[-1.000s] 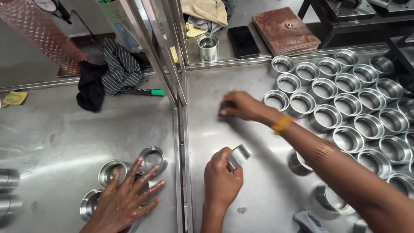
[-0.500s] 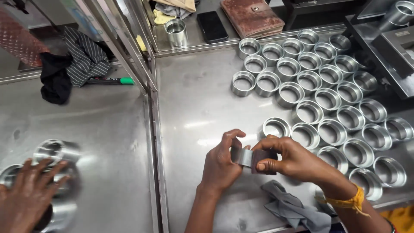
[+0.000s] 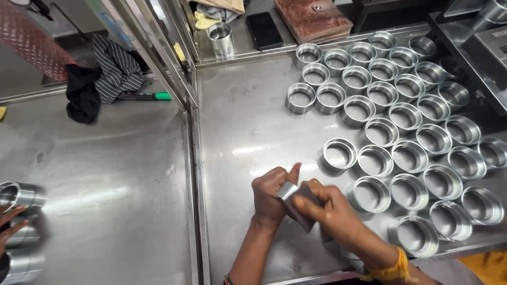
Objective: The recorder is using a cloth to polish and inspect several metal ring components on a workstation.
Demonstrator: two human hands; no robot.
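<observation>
Both hands are meeting over the steel table (image 3: 237, 132), where a second ago they were working apart. The left hand (image 3: 272, 192) is gripping a small metal ring (image 3: 288, 190), its fingers curled tightly around the piece and its thumb pointing up beside it. The right hand (image 3: 330, 211), which was earlier reaching out toward the rows, is now pressing a dark grey cloth (image 3: 301, 208) against the ring; its fingers are pinching narrowly on the cloth, which is lying just under and beside the ring. The ring is therefore sitting between the two sets of fingertips, clear of the table, and appears to be undergoing wiping.

Beyond the right-hand fingers, rows of finished-looking metal rings (image 3: 393, 124) are standing upright, the nearest one (image 3: 339, 154) lying close to the knuckles. Well away from the left-hand fingers, a co-worker's hand (image 3: 10, 227) is resting by further metal cylinders (image 3: 21, 195). A phone (image 3: 264, 30), a brown wallet-like case (image 3: 312, 18) and a striped cloth (image 3: 113, 71) are lying at the far edge.
</observation>
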